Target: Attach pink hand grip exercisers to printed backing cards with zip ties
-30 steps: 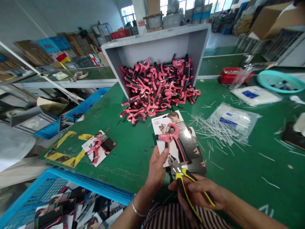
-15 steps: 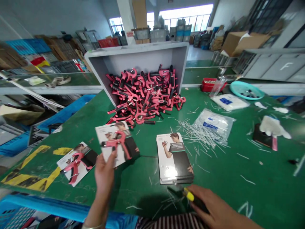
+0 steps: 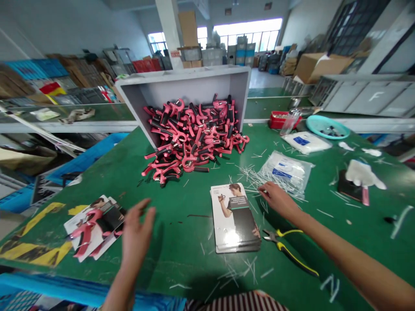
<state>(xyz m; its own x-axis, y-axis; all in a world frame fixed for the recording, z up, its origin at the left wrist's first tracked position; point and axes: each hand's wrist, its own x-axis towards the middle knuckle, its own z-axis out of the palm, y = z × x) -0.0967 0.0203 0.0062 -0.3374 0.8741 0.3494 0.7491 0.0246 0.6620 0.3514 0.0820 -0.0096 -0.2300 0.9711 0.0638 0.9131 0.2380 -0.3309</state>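
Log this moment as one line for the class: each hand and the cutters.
left hand: open, empty, over green workbench | right hand: empty, at cut plastic strips beside stack of printed cards | diagonal cutters: on workbench

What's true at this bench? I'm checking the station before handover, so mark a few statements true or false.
The right hand grips the yellow-handled pliers. False: the pliers lie on the green bench, and the hand is by loose white plastic strips.
The left hand holds nothing. True.
The centre stack of printed cards has a gripper on its top card. False: that card is bare; a pink hand gripper lies on the cards at left.
Pink-and-black hand grippers are heaped by a grey bin. True.
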